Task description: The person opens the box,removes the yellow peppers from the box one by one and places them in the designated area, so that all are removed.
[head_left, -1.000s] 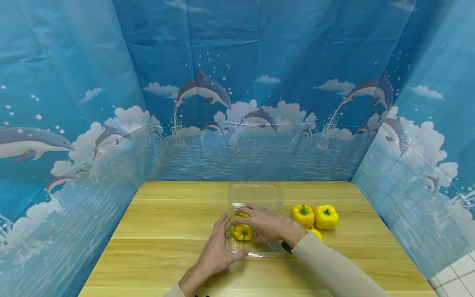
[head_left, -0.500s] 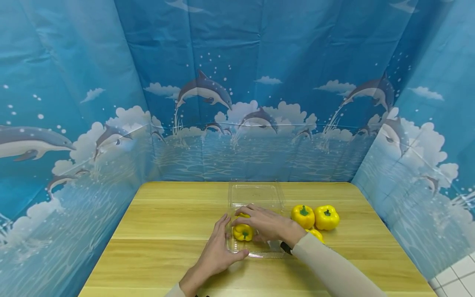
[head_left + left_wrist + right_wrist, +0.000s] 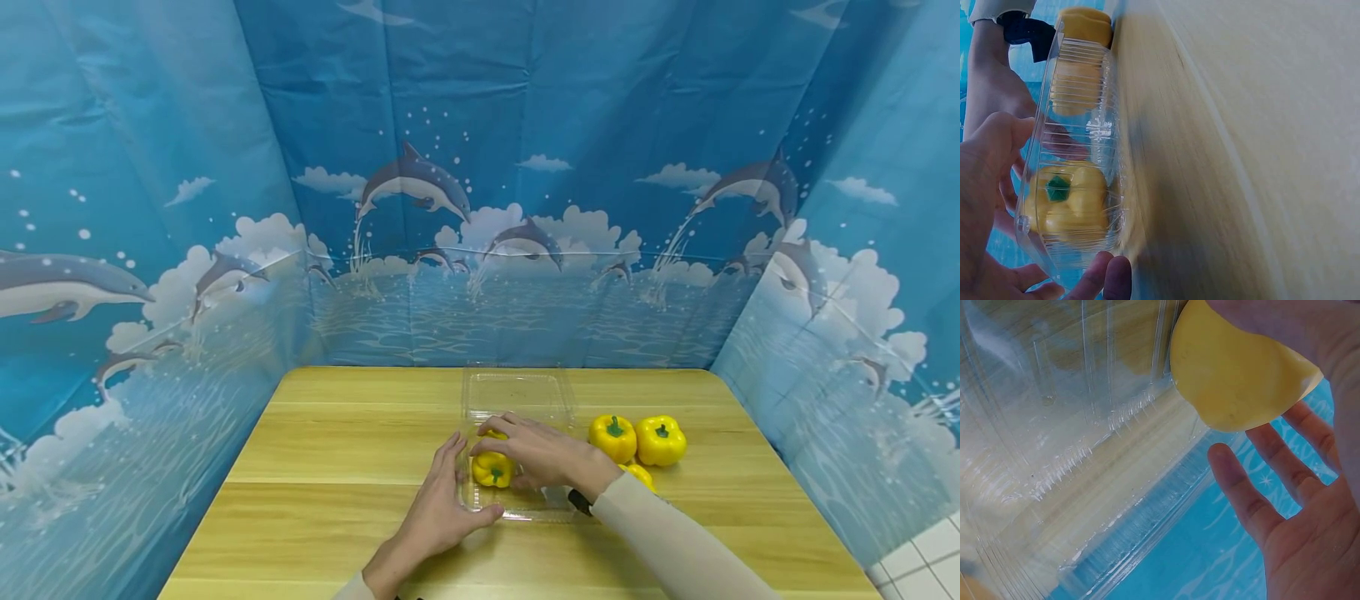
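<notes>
A clear plastic clamshell box [image 3: 521, 510] lies on the table with its lid [image 3: 516, 392] folded back. Inside its left part is a yellow bell pepper [image 3: 492, 473], stem towards me. My right hand [image 3: 543, 452] reaches over the box and grips this pepper; in the right wrist view the thumb lies on the yellow skin [image 3: 1235, 375], with fingertips on its other side. My left hand [image 3: 438, 507] rests against the box's left front corner, its fingers extended along the left side and the thumb by the front edge. The left wrist view shows the pepper [image 3: 1082, 203] through the front wall.
Right of the box stand more yellow bell peppers: one [image 3: 612, 437], another [image 3: 661, 440], and a third [image 3: 638, 473] partly hidden by my right forearm. The wooden table [image 3: 322, 467] is enclosed by a blue dolphin-print curtain [image 3: 480, 317].
</notes>
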Available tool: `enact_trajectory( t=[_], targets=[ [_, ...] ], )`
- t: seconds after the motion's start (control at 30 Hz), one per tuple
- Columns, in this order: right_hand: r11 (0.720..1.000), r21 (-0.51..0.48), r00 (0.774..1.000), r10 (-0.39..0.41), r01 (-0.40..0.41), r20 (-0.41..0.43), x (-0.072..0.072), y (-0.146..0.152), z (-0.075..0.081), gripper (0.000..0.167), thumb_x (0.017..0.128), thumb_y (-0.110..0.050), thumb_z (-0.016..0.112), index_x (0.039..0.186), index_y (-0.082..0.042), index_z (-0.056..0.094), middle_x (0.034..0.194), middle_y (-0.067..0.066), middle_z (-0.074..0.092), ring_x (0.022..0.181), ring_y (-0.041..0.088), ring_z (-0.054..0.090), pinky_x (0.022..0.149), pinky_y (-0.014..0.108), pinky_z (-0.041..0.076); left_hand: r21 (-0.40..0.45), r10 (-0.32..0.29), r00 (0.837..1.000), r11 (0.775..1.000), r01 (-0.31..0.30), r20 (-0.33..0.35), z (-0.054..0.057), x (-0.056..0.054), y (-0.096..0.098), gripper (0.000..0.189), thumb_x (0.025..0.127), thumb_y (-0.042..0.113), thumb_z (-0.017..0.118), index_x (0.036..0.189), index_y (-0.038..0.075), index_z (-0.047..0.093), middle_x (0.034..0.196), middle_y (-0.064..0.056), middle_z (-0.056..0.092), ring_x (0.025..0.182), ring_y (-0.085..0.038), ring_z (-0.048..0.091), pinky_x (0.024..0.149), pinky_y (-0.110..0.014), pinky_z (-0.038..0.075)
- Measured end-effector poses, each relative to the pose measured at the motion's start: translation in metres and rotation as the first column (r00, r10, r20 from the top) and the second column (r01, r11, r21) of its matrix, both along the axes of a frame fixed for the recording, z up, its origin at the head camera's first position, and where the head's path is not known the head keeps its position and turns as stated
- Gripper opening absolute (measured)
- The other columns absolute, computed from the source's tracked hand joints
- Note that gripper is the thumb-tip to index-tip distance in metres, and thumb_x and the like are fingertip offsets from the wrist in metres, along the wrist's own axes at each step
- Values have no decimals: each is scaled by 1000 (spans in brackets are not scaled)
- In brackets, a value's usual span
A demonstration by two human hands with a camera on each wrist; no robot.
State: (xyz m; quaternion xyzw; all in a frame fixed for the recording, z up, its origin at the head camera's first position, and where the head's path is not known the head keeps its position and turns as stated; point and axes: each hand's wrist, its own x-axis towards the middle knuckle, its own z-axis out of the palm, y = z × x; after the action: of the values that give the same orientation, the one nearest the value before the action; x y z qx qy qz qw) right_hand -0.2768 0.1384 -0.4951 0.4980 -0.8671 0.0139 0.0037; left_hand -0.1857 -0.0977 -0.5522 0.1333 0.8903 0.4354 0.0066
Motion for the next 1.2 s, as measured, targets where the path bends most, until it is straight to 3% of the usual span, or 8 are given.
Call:
enact_trajectory(
  t=[1.2],
  targets=[
    [998, -52, 999, -36, 37, 8, 3, 7, 8, 81, 91, -29, 103, 163, -28, 64, 170, 7, 59, 153, 31, 63, 123, 55, 62, 0, 2, 1000, 1000, -2, 10, 3, 3, 1, 127, 89, 53, 98, 181, -1, 31, 195, -19, 21, 138, -42, 72, 114, -68, 63]
  ],
)
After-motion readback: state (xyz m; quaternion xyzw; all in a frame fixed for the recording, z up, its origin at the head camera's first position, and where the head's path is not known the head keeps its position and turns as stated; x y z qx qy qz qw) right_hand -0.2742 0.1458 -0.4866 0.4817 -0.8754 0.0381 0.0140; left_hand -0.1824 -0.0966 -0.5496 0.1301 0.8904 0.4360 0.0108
